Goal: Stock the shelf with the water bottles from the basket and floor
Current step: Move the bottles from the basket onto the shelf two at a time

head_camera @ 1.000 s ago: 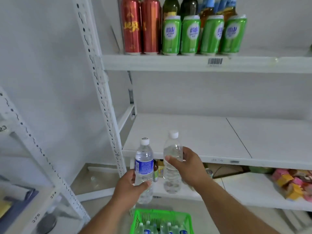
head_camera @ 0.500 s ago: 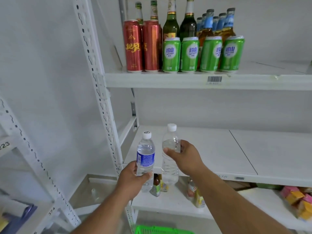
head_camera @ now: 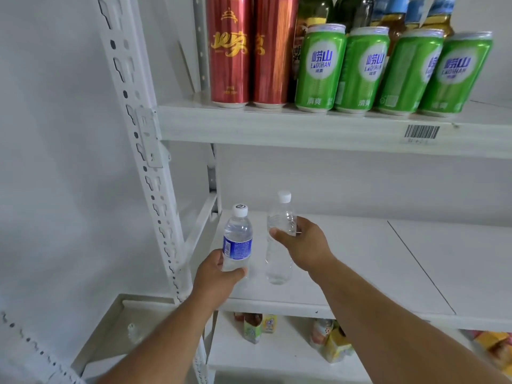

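Note:
My left hand (head_camera: 214,275) grips the lower part of a blue-labelled water bottle (head_camera: 237,239) with a white cap, held upright over the left front of the white middle shelf (head_camera: 374,261). My right hand (head_camera: 303,245) grips the upper part of a clear unlabelled water bottle (head_camera: 278,261), also upright, just to the right of the first. Whether either bottle's base touches the shelf I cannot tell. The basket is out of view.
The upper shelf (head_camera: 304,126) carries red cans (head_camera: 249,51), green cans (head_camera: 388,70) and glass bottles behind them. A perforated white upright (head_camera: 144,151) stands left of the bottles. Small drinks and cartons (head_camera: 329,339) sit on the lower shelf.
Both hands have carried the bottles up and forward from below the shelf edge to over the middle shelf. The view has closed in, and the green basket has dropped out of sight.

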